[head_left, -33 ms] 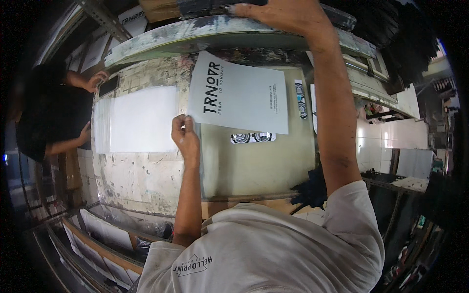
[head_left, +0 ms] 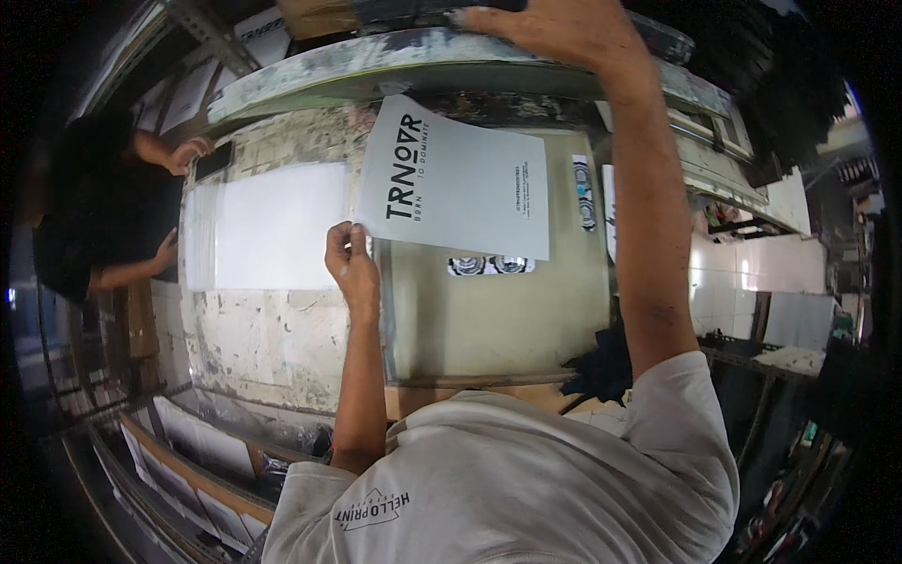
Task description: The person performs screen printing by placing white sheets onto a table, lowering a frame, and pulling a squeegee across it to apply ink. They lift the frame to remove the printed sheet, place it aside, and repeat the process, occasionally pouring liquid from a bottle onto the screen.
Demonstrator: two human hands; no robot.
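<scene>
Pinched at its lower left corner by my left hand (head_left: 353, 263) is a white sheet (head_left: 470, 188) with black printed lettering. The sheet is tilted and curved above the right half of a pale, yellowish flat board (head_left: 498, 329). Under its lower edge a strip with black round motifs (head_left: 490, 266) partly shows. My right hand (head_left: 564, 33) reaches far forward over the long, paint-stained frame (head_left: 395, 56), with one digit stretched to the left. Its other fingers are hidden or cut off by the view's top edge, so I cannot tell whether it grips anything.
A stack of white sheets (head_left: 268, 226) lies on the stained table (head_left: 263, 348) left of my left hand. Another person (head_left: 103, 207) stands at the left, hands by the table's edge near a dark phone-like object (head_left: 213, 162). A dark cloth (head_left: 601, 362) lies at the board's lower right.
My left hand and the printed sheet have shifted slightly left, toward the white stack. The right hand stays over the frame.
</scene>
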